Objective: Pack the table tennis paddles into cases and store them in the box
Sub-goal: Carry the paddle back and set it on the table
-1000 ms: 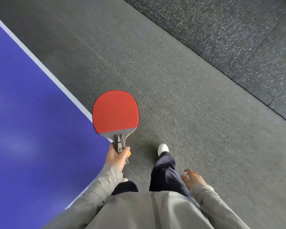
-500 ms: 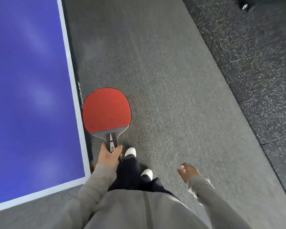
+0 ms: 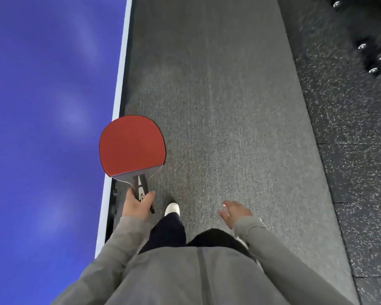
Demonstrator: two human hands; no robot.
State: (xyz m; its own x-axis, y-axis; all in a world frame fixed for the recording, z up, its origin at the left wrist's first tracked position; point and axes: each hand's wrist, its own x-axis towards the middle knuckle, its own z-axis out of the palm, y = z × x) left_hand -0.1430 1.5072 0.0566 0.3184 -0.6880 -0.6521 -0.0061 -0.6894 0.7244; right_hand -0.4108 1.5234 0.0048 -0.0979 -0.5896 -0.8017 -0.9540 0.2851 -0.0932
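Beside the long white edge of the blue table (image 3: pixel 53 106), over grey carpet (image 3: pixel 218 106), the left hand (image 3: pixel 138 204) is gripping the handle of a red-faced paddle (image 3: pixel 131 144), fingers and thumb curling round the grip, blade pointing forward and face up. The paddle is being carried in the air, its blade overlapping the table's edge line in this view; whether it is hanging above the tabletop or just outside it cannot be told. The right hand (image 3: pixel 234 211) is hanging empty at the person's side with relaxed, spread fingers. One white shoe (image 3: pixel 172 209) is showing ahead of dark trousers, suggesting a step along the table's side.

Risks, as judged: the blade is travelling close to the table edge, so a swing of the arm could be knocking the rubber or rim against it; the grip is sitting low on the handle, so such a knock could be twisting the paddle loose. No case and no box are in view, so packing is not yet begun.

Room for moving: the carpet strip is running straight ahead between the table edge on the left and speckled dark flooring (image 3: pixel 350 172) on the right. At the far right corner, dark equipment with shiny round fittings (image 3: pixel 374 53) is standing well apart from the walking line.
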